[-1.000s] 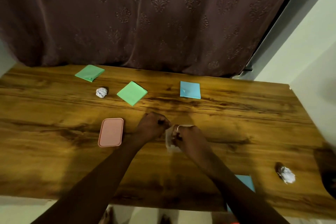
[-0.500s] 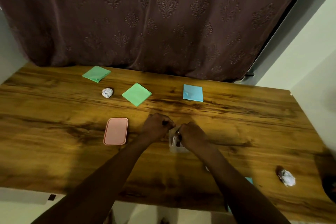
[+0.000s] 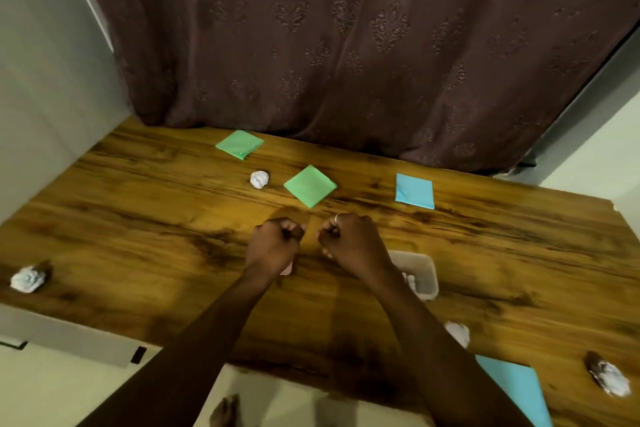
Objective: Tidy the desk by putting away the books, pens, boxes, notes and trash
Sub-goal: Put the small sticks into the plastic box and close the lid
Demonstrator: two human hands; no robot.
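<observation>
Beyond the clenched fingers of left hand [image 3: 273, 248] and right hand [image 3: 351, 243], the green square paper note [image 3: 310, 185] (light, limp) is best corner-pinched.

Your left hand [image 3: 273, 246] is covering nearly all of a pink object [image 3: 287, 269], leaving only a sliver showing by the wrist. Your right forearm is hiding part of the clear box [image 3: 424, 270], whose white contents are blurring, and part of a paper ball [image 3: 458, 333]. It is also hiding the near blue note [image 3: 512, 388], which the bottom edge is cutting off. Curled fingers on your left and right hand [image 3: 349, 239] are hiding both palms.
</observation>
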